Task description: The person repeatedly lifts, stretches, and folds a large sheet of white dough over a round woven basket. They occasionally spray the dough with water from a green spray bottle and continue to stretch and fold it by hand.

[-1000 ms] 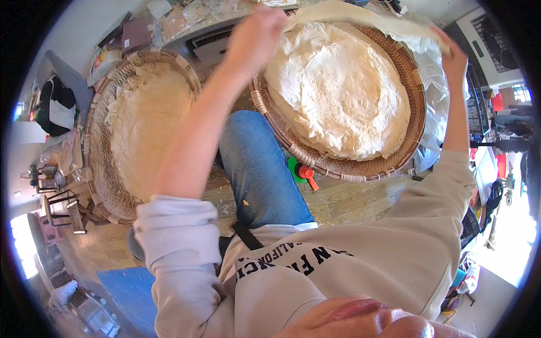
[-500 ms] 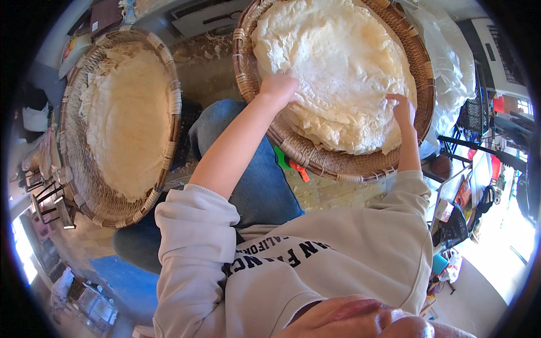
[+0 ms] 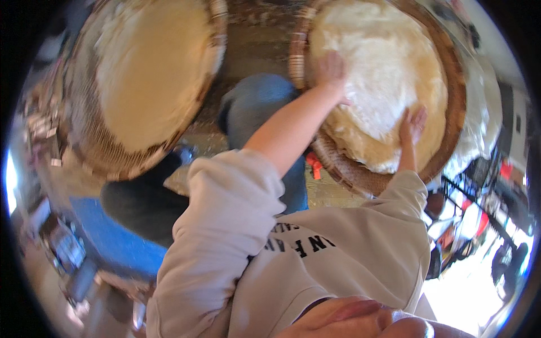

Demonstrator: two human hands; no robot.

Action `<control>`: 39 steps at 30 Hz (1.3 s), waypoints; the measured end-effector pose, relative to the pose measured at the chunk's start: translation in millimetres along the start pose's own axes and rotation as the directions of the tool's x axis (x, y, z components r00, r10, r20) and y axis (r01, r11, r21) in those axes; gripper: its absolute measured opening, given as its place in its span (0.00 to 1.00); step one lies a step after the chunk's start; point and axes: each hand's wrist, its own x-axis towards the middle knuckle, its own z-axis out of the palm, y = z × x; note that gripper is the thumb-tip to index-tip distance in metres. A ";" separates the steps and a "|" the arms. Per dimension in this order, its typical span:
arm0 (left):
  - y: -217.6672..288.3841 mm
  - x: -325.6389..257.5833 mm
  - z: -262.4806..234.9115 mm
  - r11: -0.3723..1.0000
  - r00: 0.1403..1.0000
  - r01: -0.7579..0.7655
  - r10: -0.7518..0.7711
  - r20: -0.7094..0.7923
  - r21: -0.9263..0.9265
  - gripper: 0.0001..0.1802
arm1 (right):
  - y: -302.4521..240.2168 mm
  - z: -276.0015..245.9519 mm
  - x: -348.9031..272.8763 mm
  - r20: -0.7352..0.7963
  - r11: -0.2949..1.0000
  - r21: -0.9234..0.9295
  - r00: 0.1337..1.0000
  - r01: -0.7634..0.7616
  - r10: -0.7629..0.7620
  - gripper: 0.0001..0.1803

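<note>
A round woven basket [image 3: 451,152] at upper right holds a wide mound of white fluffy fibre [image 3: 383,73]. My left hand [image 3: 332,70] lies flat on the mound's left side, fingers together and holding nothing. My right hand [image 3: 411,125] rests flat on the mound's near right part, fingers spread. A second round woven basket [image 3: 90,152] at upper left carries a flatter cream layer of the same fibre [image 3: 149,73]; neither hand touches it.
My knee in blue jeans [image 3: 259,107] sits between the two baskets over a wooden floor [image 3: 253,39]. A small red-orange object [image 3: 314,165] lies by the right basket's rim. A blue mat [image 3: 118,242] is at lower left, metal racks [image 3: 479,197] at right.
Both hands have come down from the basket's far rim onto the fibre mound and slid closer to me. The view has tilted and swung right.
</note>
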 end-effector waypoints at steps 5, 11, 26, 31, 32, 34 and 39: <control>-4.1 -39.7 -46.0 0.967 0.961 -0.245 0.231 -0.154 -0.075 0.23 | 47.9 24.0 52.5 0.266 0.952 -0.285 0.964 0.108 -0.030 0.39; -162.6 -176.3 -84.3 0.922 0.545 -0.386 0.202 -0.814 -0.029 0.15 | 36.4 1.4 103.3 0.095 0.966 -0.180 0.981 0.186 -0.171 0.26; -439.1 -322.4 22.9 0.927 0.878 0.199 -0.313 -0.363 -0.317 0.11 | -539.1 -158.0 -142.0 -0.022 0.160 0.720 0.252 0.676 -0.967 0.13; -444.6 -324.6 0.4 0.871 0.760 0.168 -0.413 -0.502 -0.462 0.11 | -635.7 -96.7 -212.9 0.266 0.105 0.510 -0.040 0.853 -0.963 0.17; -445.1 -326.2 -9.5 0.848 0.737 0.161 -0.443 -0.510 -0.505 0.11 | -643.1 -87.1 -218.8 0.318 0.128 0.502 -0.045 0.856 -0.947 0.17; -446.2 -329.2 -29.1 0.794 0.606 0.186 -0.556 -0.568 -0.579 0.12 | -654.4 -73.0 -219.6 0.462 0.157 0.437 -0.071 0.886 -0.884 0.18; -439.0 -332.9 -44.2 0.838 0.784 0.184 -0.440 -0.437 -0.514 0.16 | -662.5 -60.1 -198.9 0.478 0.301 0.360 0.102 0.883 -0.872 0.20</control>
